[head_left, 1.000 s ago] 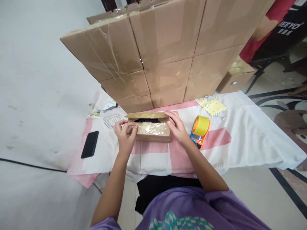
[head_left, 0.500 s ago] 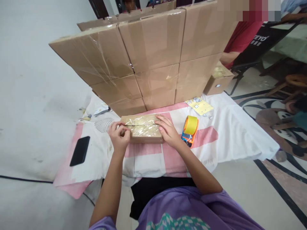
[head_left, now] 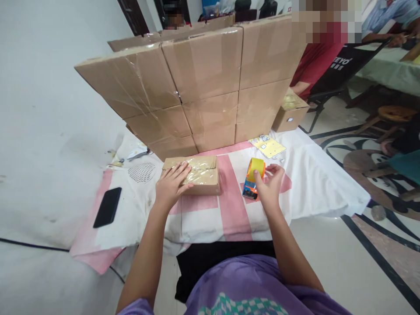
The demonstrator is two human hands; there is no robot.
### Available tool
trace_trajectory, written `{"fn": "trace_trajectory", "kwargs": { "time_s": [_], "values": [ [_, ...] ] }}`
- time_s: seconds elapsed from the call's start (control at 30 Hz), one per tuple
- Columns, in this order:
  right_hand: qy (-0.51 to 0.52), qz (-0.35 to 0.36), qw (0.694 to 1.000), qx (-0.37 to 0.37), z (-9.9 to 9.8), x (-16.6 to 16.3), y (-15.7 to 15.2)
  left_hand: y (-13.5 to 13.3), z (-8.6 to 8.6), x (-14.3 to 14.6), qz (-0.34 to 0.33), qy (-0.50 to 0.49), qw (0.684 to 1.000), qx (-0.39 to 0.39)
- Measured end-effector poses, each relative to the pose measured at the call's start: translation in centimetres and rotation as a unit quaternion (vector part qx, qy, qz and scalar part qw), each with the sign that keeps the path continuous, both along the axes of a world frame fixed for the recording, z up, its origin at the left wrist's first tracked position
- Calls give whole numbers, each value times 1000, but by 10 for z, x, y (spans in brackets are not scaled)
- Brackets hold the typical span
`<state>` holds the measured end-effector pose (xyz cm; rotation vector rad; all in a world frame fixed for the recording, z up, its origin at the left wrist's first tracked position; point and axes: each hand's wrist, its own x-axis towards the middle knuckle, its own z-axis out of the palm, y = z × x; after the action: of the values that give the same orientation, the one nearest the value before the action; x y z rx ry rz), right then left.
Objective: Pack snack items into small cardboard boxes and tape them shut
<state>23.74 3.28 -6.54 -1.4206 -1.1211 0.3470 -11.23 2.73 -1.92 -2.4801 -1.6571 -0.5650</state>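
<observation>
A small flat cardboard box [head_left: 205, 175], its lid down and its top covered in clear tape, lies on the pink-and-white cloth [head_left: 315, 183]. My left hand [head_left: 171, 186] rests flat on the box's left half, fingers stretched out. My right hand [head_left: 269, 186] is at the tape dispenser [head_left: 252, 177], an orange and blue one with a yellow roll, just right of the box. Its fingers curl around the dispenser's right side.
A wall of taped cardboard cartons [head_left: 203, 83] stands right behind the box. A black phone [head_left: 107, 207] lies at the left of the cloth, a yellow sheet [head_left: 269, 146] at the back right. A person in red [head_left: 311, 65] sits beyond the cartons.
The box lid has gone down from open to shut. My right hand left the box and moved right to the tape dispenser. My left hand went from pinching the lid to lying flat on it.
</observation>
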Motion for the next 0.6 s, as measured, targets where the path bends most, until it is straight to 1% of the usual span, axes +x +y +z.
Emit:
{"fn": "trace_trajectory", "kwargs": {
  "time_s": [0.03,0.07,0.13,0.2,0.23,0.3,0.33,0.4,0.43,0.47,0.5,0.6],
  "values": [
    [42,21,998,-46,-10,8,3,0,-1,1,4,-11,1000,1],
    [60,55,993,-88,-19,15,6,1,-2,2,8,-25,1000,3],
    [25,125,982,-142,-30,22,12,2,-1,3,18,-60,998,1],
    [-33,189,969,-153,-31,22,14,2,3,6,24,-105,994,-2],
    [-44,219,964,-145,-30,20,12,1,6,9,19,-132,991,1],
    [-22,263,958,-109,-23,10,0,-6,14,17,-22,-222,975,20],
    [7,278,957,-87,-18,3,-10,-13,18,24,-50,-287,956,35],
    [84,306,947,-46,-8,-13,-35,-32,28,42,-95,-422,900,50],
    [126,323,938,-26,-2,-21,-48,-44,33,53,-102,-472,875,46],
    [163,341,926,-7,4,-28,-61,-57,39,64,-102,-501,858,39],
    [195,355,914,12,10,-35,-72,-69,45,74,-100,-509,854,27],
    [253,372,892,53,30,-45,-94,-98,61,99,-120,-475,872,-2]
  ]
}}
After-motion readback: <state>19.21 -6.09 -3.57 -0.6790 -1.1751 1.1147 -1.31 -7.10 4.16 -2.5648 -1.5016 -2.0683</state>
